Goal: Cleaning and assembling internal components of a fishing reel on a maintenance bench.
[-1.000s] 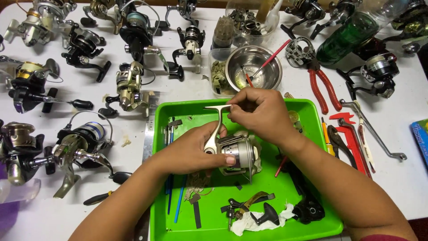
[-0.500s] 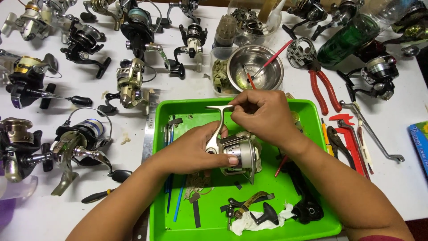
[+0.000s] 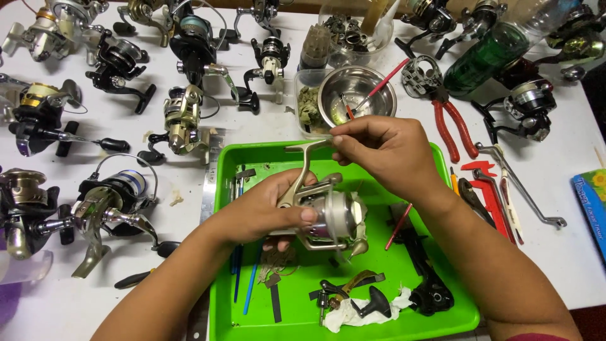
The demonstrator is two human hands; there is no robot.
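My left hand [image 3: 268,211] grips the body of a silver spinning reel [image 3: 331,215] held over a green tray [image 3: 442,309]. The reel's foot points up and away from me. My right hand [image 3: 385,151] pinches the top end of that foot near the tray's far rim. Below the reel, in the tray, lie small dark parts, a black knob [image 3: 377,303] and a crumpled white tissue [image 3: 360,314].
Several fishing reels [image 3: 113,199] cover the white table left and behind. A steel bowl [image 3: 356,101] with red-handled tools stands behind the tray. Red pliers [image 3: 449,120], a red cutter [image 3: 489,189] and a metal wrench [image 3: 524,189] lie to the right, with a green bottle [image 3: 492,53] behind them.
Both hands have kept hold of the reel. The right hand's fingers have shifted slightly at the foot, and the view has dipped a little.
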